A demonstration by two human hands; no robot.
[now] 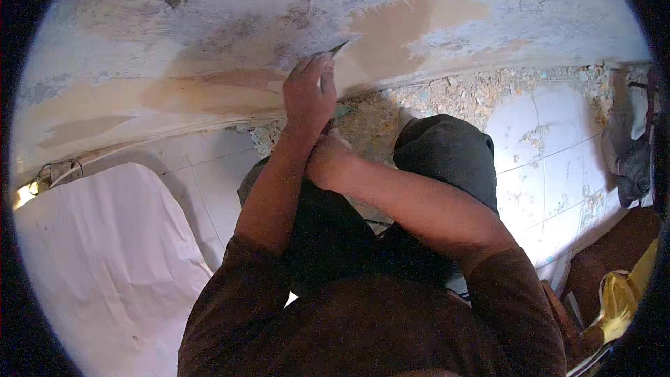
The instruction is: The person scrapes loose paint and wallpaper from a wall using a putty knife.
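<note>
My left hand (310, 89) is closed on a thin metal scraper blade (339, 48), its pointed corner showing past the fingers against the wall. Just below, my right hand (331, 159) makes a fist near my left wrist. A short dark handle (327, 126) shows at the top of that fist; whether it belongs to the same tool is hidden. The wall (235, 26) has worn whitish-grey paint with dark scuffs and a chipped spot. Smooth beige patches (390, 34) of filler or bare plaster lie beside the blade and along the wall's lower part.
Paint flakes and crumbs (460, 91) cover the floor along the wall's foot. White floor tiles (544, 162) show on both sides of my knees. A white sheet (104, 262) drapes something at left. Dark cloth (631, 167) and a yellow item (617, 303) lie at right.
</note>
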